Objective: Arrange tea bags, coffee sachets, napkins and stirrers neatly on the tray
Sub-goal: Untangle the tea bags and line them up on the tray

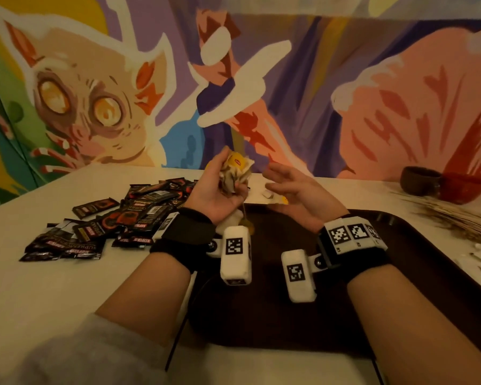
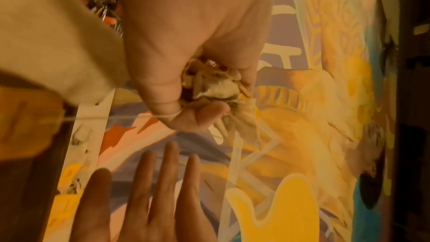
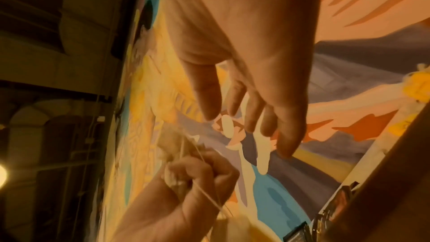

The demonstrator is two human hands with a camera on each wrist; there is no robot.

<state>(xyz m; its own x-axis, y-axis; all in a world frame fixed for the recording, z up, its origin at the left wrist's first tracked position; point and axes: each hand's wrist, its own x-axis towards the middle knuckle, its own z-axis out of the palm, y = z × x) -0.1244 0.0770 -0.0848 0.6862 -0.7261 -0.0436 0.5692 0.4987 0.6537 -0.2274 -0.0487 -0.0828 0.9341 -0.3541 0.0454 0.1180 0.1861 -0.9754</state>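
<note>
A crumpled bunch of tea bags (image 1: 235,173) is held in the left hand (image 1: 217,193), raised above the far edge of the dark brown tray (image 1: 417,262); the fingers are curled tightly round the bunch, and a yellow tag is seen at its top. Thin strings hang down from the fist toward the tray. The right hand (image 1: 295,190) is held just beside the bunch, apart from it, with the fingers straight and spread and nothing in it. A heap of black coffee sachets (image 1: 117,218) is spread on the pale table (image 1: 53,287) to the left of the tray. A bundle of thin wooden stirrers (image 1: 456,215) is laid to the right of the tray, partly over its right rim, and a dark cup (image 1: 419,180) is set beyond them. A few loose tea bags (image 1: 275,197) are left on the table just past the tray's far edge.
</note>
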